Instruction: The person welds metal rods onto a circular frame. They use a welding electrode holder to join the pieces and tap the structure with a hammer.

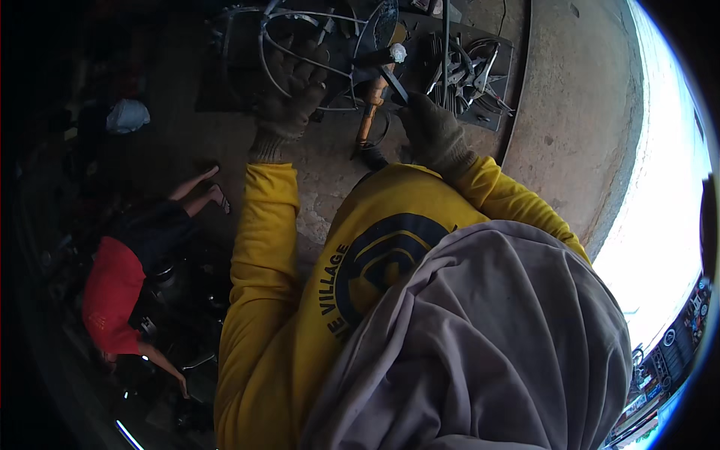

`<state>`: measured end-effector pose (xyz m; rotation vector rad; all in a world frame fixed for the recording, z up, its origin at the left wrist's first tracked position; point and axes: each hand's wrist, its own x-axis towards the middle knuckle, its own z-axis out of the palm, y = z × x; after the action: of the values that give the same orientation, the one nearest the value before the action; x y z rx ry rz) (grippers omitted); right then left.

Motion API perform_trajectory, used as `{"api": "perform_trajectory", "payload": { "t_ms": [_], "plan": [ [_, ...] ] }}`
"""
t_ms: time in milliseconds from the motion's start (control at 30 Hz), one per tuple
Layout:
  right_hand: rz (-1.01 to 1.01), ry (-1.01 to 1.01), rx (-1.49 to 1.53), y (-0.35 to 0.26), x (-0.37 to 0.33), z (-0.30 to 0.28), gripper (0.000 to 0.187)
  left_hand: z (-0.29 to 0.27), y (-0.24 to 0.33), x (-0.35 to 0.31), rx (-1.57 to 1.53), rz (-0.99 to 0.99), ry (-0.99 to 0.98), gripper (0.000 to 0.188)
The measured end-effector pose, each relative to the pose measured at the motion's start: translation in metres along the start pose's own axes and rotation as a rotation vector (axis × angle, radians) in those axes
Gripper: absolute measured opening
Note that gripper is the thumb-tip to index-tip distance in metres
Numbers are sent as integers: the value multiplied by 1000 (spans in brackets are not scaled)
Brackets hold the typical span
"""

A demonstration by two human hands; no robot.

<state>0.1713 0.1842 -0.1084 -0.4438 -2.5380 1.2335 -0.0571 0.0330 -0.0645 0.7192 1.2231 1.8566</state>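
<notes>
My left hand [289, 109], in a dark knit glove, grips a frame of bent metal rods [264, 46] at the top of the view. Some of its fingers show behind the rods. Gloved too, my right hand [436, 129] is closed round the handle of a hammer [375, 57]. The hammer's head lies beside the frame's right side, its pale, worn face turned right. Between my hands, a long orange tool [371, 105] hangs at a slant below the hammer head; its kind is unclear.
On the dark worktable [504, 67], right of the hammer, lie several locking pliers [476, 75]. An upright metal bar [445, 45] stands in front of them. A person in a red shirt [114, 296] bends over dark machinery at left. Bright daylight enters at right.
</notes>
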Motion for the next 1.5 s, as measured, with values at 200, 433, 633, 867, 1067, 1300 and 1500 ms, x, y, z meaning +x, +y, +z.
{"api": "perform_trajectory", "payload": {
  "t_ms": [200,433,633,867,1067,1300,1500],
  "plan": [
    [-120,-153,-207,19,3,1,32,5,9,3,-638,-256,362,63],
    [62,-307,-170,3,8,-6,33,6,6,1,-231,-166,148,71],
    [36,-172,-111,4,8,-1,24,2,4,3,-187,-132,137,80],
    [-11,-126,-88,9,7,-4,22,4,1,1,107,-19,40,82],
    [108,3,1,-16,11,-22,24,1,-1,-3,18,7,15,86],
    [1,-36,-62,-3,11,-4,25,6,-1,-4,72,21,16,88],
    [-37,-88,-106,13,8,5,24,4,-2,-5,79,29,6,86]
  ]
}}
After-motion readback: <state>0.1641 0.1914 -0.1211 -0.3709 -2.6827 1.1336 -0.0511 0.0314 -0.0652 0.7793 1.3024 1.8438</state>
